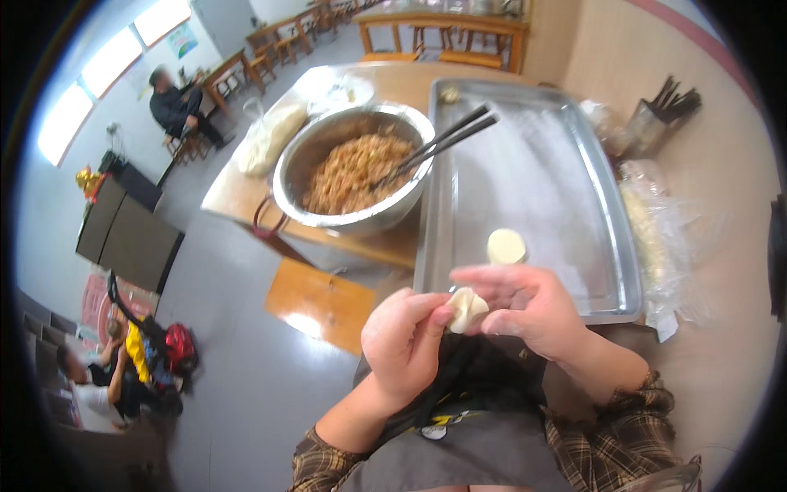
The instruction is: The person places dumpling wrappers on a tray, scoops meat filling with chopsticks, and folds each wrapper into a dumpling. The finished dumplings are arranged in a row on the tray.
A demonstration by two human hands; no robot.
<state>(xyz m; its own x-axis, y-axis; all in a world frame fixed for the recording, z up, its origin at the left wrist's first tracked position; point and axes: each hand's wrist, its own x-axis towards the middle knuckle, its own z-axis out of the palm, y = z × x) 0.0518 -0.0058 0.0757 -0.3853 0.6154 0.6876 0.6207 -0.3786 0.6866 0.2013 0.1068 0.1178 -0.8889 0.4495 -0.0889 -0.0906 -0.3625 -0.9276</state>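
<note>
My left hand point(406, 338) pinches the left side of a partly folded dough wrapper point(466, 310) between thumb and fingers. At its right side is my right hand point(532, 307), fingers spread and curved, thumb near the dough; whether it touches is hard to tell. Just beyond lies a stack of round dough wrappers point(506, 246) on the metal tray point(522, 172). One small finished dumpling point(450, 95) sits in the tray's far left corner. Left of the tray, a steel bowl point(288, 200) holds minced filling point(363, 172), with dark chopsticks point(452, 138) resting in it.
A bag of dough point(270, 138) and a plate point(341, 92) lie beyond the bowl. Plastic bags point(655, 246) and a chopstick holder point(645, 126) stand right of the tray. A wooden stool point(320, 301) is below the table. Two people sit farther off at left, one beside a stroller point(147, 332).
</note>
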